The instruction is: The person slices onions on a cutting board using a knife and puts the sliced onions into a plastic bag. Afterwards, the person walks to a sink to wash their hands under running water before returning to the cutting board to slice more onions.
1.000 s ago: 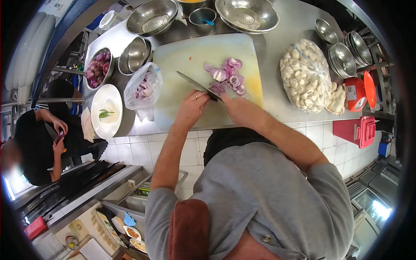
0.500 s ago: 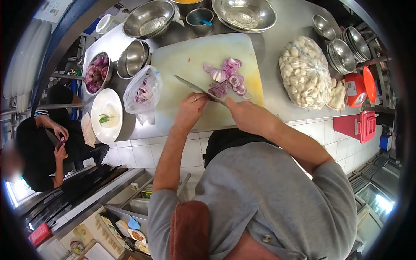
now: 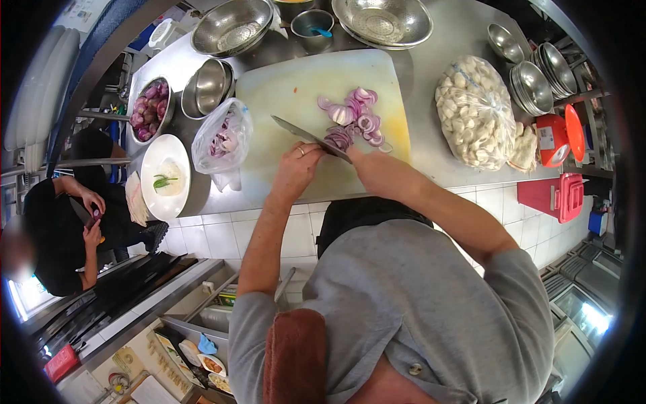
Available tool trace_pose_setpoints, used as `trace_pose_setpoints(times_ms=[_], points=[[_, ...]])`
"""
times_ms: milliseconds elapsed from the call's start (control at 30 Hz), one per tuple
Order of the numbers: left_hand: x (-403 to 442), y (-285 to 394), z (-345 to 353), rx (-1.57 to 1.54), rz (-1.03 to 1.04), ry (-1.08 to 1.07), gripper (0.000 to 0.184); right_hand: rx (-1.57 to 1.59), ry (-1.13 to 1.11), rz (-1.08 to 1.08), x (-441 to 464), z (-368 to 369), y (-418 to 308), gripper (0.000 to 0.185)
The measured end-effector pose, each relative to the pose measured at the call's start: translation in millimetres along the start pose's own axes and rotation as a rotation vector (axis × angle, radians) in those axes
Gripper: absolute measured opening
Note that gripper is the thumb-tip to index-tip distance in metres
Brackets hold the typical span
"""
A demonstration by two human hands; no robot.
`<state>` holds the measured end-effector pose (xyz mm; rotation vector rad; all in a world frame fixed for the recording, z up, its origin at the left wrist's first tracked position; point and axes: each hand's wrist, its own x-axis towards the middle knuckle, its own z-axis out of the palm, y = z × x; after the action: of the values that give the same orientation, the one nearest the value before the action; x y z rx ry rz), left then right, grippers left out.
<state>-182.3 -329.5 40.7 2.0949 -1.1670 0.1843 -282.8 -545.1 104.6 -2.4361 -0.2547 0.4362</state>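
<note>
A long knife lies diagonally over the near part of a white cutting board, its tip toward the upper left. My right hand is closed round its handle. Left of it, my left hand, with a ring on one finger, has its fingers bent together at the blade's near side; what they hold, if anything, is hidden. Sliced purple onion lies just beyond the blade, and more onion rings are spread farther back on the board.
Left are a clear bag of onion pieces, a white plate, a bowl of whole onions and steel bowls. Colanders stand behind. A garlic bag and orange scale are right. Another person sits far left.
The knife and my right hand have shifted slightly along the near edge of the onion slices. My left hand keeps nearly the same place. The whole view has tilted a little.
</note>
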Motion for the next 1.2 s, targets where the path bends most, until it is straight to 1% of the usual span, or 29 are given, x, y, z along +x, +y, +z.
trace_pose_setpoints(times_ms=[67,200,300,367,400,467,533,600,667,700,767,800,867,900,967,1000,1067,1200], points=[[-0.3,-0.4,-0.4,0.005,-0.01,0.012,0.012,-0.031,0.071,0.014,15.4,10.8,2.5,0.021],[-0.8,-0.7,-2.4,0.0,-0.021,-0.019,0.013,0.028,0.113,-0.04,10.5,-2.0,3.8,0.02],[-3.0,-5.2,1.6,-0.001,0.014,0.022,0.014,0.01,0.112,-0.071,-4.5,-16.3,-2.0,0.02],[-2.6,-4.3,0.9,0.011,0.022,0.018,0.014,0.03,0.043,-0.041,-8.3,-20.0,-3.7,0.02],[-2.3,-3.6,0.5,0.01,0.021,0.019,0.014,0.029,0.042,-0.041,-8.5,-16.9,-1.4,0.02],[-0.4,-0.2,-2.8,0.005,0.013,-0.003,0.015,0.028,0.135,-0.099,-5.2,-1.7,6.9,0.019],[-1.3,-0.5,-2.4,0.002,0.009,-0.01,0.015,0.03,0.095,-0.071,14.3,14.0,9.7,0.019],[-0.8,0.6,-2.0,0.004,0.014,-0.015,0.016,0.03,0.063,-0.045,28.7,14.0,9.9,0.019],[-2.6,5.7,-3.4,0.023,-0.041,-0.042,0.017,0.048,0.16,-0.07,34.6,10.4,8.9,0.019],[-1.4,6.6,-5.6,0.029,-0.035,-0.04,0.017,0.046,0.166,-0.075,34.1,3.6,9.9,0.019],[4.8,15.4,-15.0,-0.078,-0.184,-0.013,0.018,0.099,0.138,-0.052,23.0,-17.8,8.4,0.02],[15.5,18.3,-24.9,-0.078,-0.174,-0.016,0.018,0.099,0.148,-0.049,18.1,-26.6,10.1,0.02],[45.7,42.6,-58.4,-0.054,-0.296,0.186,0.023,0.083,0.099,-0.079,5.4,-33.2,11.2,0.02],[55.7,43.5,-55.9,-0.052,-0.297,0.184,0.023,0.086,0.098,-0.08,1.0,-27.5,11.8,0.02],[94.7,33.7,-40.4,-0.102,-0.124,-0.004,0.027,0.061,0.015,-0.133,-2.7,-13.2,14.0,0.02],[104.0,22.3,-25.7,-0.098,-0.121,-0.002,0.027,0.06,0.018,-0.137,-3.3,-9.1,12.5,0.02],[113.3,3.5,3.0,0.071,-0.177,-0.425,0.032,0.06,0.008,-0.09,-2.7,-3.9,10.1,0.019],[121.2,-1.0,14.6,0.128,-0.19,-0.437,0.035,0.119,0.051,-0.058,1.3,4.8,28.3,0.021]])
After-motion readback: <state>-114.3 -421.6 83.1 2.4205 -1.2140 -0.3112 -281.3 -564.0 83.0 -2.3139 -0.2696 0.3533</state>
